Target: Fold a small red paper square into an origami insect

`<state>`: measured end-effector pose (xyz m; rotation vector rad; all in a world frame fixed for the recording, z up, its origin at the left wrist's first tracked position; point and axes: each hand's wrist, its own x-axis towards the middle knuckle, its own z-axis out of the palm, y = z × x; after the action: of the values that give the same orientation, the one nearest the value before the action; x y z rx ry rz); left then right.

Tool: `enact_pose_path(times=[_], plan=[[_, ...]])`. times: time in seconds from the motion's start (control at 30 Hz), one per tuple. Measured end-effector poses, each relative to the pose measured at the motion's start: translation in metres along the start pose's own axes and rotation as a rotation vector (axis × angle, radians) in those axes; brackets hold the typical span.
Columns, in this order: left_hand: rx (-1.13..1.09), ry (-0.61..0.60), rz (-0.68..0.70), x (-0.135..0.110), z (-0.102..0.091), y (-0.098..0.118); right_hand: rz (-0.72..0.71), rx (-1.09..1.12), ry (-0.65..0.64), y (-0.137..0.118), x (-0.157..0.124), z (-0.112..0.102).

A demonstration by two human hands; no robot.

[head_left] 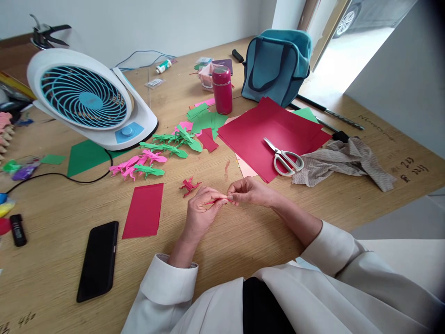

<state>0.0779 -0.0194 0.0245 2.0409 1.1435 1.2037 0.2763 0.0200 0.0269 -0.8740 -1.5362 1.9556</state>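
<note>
Between my two hands is a small piece of folded red paper [212, 202], mostly covered by the fingers. My left hand [205, 207] pinches it from the left, thumb against fingertips. From the right, my right hand [248, 191] pinches its other end. Just beyond the left hand lies a finished-looking red origami figure [189, 186] with thin legs. A stack of red paper rectangles [143, 211] rests left of my hands. Farther off is a pile of green origami figures [179, 141] and pink origami figures [129, 166].
A white fan [86, 99] stands at the back left, its black cord crossing the table. Scissors [283, 157] lie on large red sheets [250, 134], beside a crumpled cloth [342, 162]. A red flask [222, 90] and blue bag [274, 69] stand behind. A phone [98, 261] lies front left.
</note>
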Motion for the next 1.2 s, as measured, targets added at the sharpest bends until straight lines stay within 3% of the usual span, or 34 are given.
enact_pose_path(times=[0.23, 0.7, 1.2], plan=[[-0.028, 0.003, -0.03, 0.001, 0.0, 0.0, -0.002, -0.008, 0.026, 0.0, 0.0, 0.002], [-0.051, -0.021, -0.06, 0.0, 0.001, -0.005, -0.087, -0.257, 0.156, 0.015, 0.001, 0.012], [-0.145, 0.074, -0.02, -0.007, 0.006, -0.009, 0.01, 0.057, 0.064, 0.001, 0.001, 0.009]])
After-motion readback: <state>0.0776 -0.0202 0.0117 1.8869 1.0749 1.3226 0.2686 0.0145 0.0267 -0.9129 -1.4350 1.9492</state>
